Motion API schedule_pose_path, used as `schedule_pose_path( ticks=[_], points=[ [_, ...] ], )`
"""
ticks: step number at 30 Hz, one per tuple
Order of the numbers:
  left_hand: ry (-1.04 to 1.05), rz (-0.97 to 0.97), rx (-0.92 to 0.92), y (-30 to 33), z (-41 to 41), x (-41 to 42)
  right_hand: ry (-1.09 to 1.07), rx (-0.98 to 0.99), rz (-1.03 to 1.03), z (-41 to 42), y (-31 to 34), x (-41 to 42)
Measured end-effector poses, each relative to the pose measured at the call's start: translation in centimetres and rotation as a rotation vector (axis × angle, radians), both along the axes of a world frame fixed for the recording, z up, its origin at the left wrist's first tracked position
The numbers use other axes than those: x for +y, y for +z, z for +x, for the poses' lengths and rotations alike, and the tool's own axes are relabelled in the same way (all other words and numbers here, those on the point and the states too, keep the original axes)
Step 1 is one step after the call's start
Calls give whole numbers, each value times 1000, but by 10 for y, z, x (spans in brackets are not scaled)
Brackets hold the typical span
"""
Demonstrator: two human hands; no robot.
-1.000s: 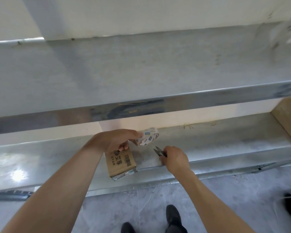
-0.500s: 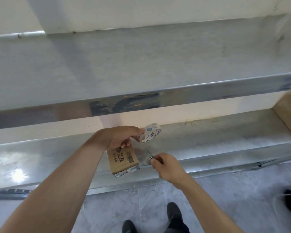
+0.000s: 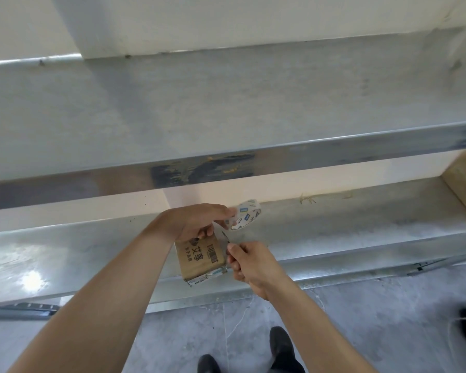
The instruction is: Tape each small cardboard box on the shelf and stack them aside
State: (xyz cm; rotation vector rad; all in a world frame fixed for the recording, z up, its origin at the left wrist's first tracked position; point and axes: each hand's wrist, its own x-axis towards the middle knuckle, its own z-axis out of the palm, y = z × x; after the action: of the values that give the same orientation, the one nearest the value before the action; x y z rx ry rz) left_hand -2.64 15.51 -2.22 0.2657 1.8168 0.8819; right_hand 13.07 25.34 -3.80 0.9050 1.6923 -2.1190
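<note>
Left hand point(image 3: 197, 222) grips tape roll point(image 3: 244, 214) above box point(image 3: 201, 258) on shelf point(image 3: 361, 232); right hand point(image 3: 249, 261) grips snips point(image 3: 225, 236).

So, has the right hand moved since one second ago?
Yes. The right hand, gripping small snips, has come toward the cardboard box, nearer the shelf's front edge.

Your box point(image 3: 201, 254) is plain brown cardboard with black characters and a barcode; its near edge carries white tape with print. Your tape roll point(image 3: 244, 214) is white with small blue labels. The shelf point(image 3: 361, 238) is dull silver-grey, the floor point(image 3: 361, 319) mottled grey, your shoes point(image 3: 281, 345) black.
</note>
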Motion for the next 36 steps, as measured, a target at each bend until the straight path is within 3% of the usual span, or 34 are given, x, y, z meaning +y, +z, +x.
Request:
schedule_pose_path(
  ticks=[12, 27, 29, 33, 36],
  points=[
    [-41, 12, 27, 9, 6, 0, -82, -19, -79, -14, -5, -8],
    [-21, 36, 27, 7, 6, -2, -102, -30, 25, -16, -8, -10],
    [-19, 39, 17, 6, 7, -2, -39, -40, 145, -14, -10, -6],
    [-4, 41, 17, 10, 9, -1, 397, -174, 821, -3, -18, 30],
    [-5, 15, 41, 13, 11, -2, 442, -291, 1032, 3, -33, 67]
  ],
)
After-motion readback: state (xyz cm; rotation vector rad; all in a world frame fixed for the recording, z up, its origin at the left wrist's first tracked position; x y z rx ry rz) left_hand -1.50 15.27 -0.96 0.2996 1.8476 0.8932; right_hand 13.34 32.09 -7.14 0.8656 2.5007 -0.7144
